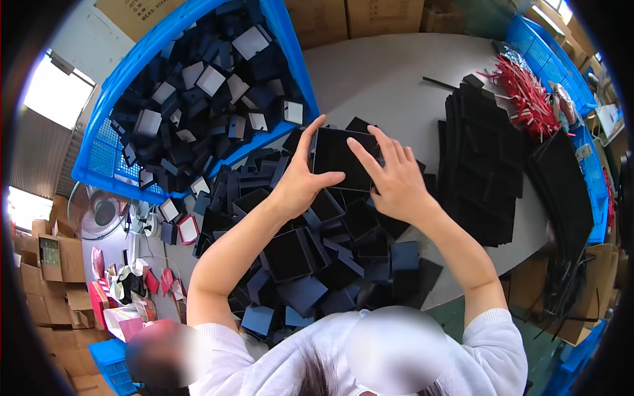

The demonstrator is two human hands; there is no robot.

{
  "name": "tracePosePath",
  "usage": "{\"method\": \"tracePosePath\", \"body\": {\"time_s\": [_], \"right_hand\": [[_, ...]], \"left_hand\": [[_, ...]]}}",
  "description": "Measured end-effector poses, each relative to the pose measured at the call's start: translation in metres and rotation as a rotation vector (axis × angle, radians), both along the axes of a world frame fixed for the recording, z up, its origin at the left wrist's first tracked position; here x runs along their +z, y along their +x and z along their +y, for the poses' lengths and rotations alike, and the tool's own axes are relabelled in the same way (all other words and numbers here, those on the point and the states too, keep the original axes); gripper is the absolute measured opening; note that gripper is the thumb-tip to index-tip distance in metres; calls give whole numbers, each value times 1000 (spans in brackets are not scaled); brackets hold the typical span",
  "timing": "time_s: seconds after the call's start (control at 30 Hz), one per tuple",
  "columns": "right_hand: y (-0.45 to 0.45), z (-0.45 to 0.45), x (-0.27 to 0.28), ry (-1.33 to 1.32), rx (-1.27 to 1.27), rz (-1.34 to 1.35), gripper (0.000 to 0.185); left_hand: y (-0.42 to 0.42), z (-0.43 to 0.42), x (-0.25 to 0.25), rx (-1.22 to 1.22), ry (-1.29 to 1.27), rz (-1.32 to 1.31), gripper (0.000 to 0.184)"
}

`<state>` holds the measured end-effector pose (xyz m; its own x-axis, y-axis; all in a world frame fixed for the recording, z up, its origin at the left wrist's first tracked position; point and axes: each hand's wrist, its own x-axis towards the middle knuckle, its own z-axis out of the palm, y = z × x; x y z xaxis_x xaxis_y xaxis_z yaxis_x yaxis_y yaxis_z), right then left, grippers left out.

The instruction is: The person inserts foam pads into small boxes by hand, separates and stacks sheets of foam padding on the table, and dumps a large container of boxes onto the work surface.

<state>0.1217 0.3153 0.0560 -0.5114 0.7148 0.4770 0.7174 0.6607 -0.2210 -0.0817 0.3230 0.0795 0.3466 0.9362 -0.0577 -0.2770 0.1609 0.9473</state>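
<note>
A small open box (pixel 333 155) with a black inside is between my two hands, above a heap of similar boxes. My left hand (pixel 297 181) grips its left side, with the index finger stretched along the edge and the thumb across the near part. On the right side, my right hand (pixel 399 178) holds the same box, one finger reaching over its inside and the others along the outer edge. Beneath and nearer to me lies the heap of dark blue and black boxes (pixel 300 297), tilted in all directions.
A blue plastic crate (pixel 307 99) full of dark boxes stands at the back left. Stacked black pieces (pixel 482 165) lie to the right, near red ribbons (pixel 525 99) and another blue crate (pixel 598 191). A fan (pixel 99 211) stands left; cardboard boxes (pixel 383 16) line the back.
</note>
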Motion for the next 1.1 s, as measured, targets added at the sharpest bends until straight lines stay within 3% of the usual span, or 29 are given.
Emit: {"method": "tracePosePath", "body": {"time_s": [0.07, 0.13, 0.2, 0.27, 0.33, 0.4, 0.47, 0.53, 0.57, 0.63, 0.67, 0.7, 0.73, 0.8, 0.87, 0.93, 1.0, 1.1], "right_hand": [[-9, 4, -9, -21, -41, -12, 90], [-12, 9, -8, -29, 50, 54, 90], [-1, 15, -16, -103, 29, 380, 92], [26, -2, -26, -630, 52, 688, 88], [40, -32, -47, -1067, 277, 712, 85], [30, -71, -69, -1450, 504, 857, 91], [18, -106, -78, -1783, 528, 1010, 99], [27, -116, -80, -2043, 497, 1137, 101], [39, -120, -80, -2041, 462, 1078, 91], [61, -125, -75, -2128, 339, 1046, 87], [68, -128, -70, -2211, 244, 1009, 83], [74, -128, -67, -2218, 193, 968, 77], [74, -132, -62, -2237, 77, 1091, 79], [75, -134, -73, -2159, 19, 1153, 77], [74, -120, -91, -1778, 27, 990, 74], [66, -85, -91, -1151, -37, 799, 71], [47, -47, -86, -573, -136, 574, 71], [9, -7, -72, -230, -136, 497, 76]], "left_hand": [[-1, 8, 2, 23, -71, 35, 93], [-8, 19, -1, 91, -120, 308, 87], [-33, 31, -5, 73, 45, 565, 80], [-79, 50, 13, -221, 248, 886, 83], [-117, 82, 32, -501, 23, 1137, 77], [-146, 137, -9, -235, 189, 1096, 74], [-164, 208, -79, -17, 500, 1467, 70], [-166, 260, -155, 0, 904, 1539, 68], [-161, 276, -182, -11, 908, 1521, 68], [-145, 294, -226, 174, 1082, 1888, 58], [-137, 299, -233, 153, 1086, 1860, 58], [-135, 302, -235, 137, 967, 1908, 46], [-134, 303, -236, 110, 849, 1954, 35], [-148, 296, -234, 120, 888, 1949, 16], [-152, 272, -202, 146, 651, 1887, 16], [-166, 255, -175, 439, 672, 1696, 31], [-134, 203, -110, 417, 582, 1657, 52], [-79, 116, -54, 190, 670, 1330, 63]]}}
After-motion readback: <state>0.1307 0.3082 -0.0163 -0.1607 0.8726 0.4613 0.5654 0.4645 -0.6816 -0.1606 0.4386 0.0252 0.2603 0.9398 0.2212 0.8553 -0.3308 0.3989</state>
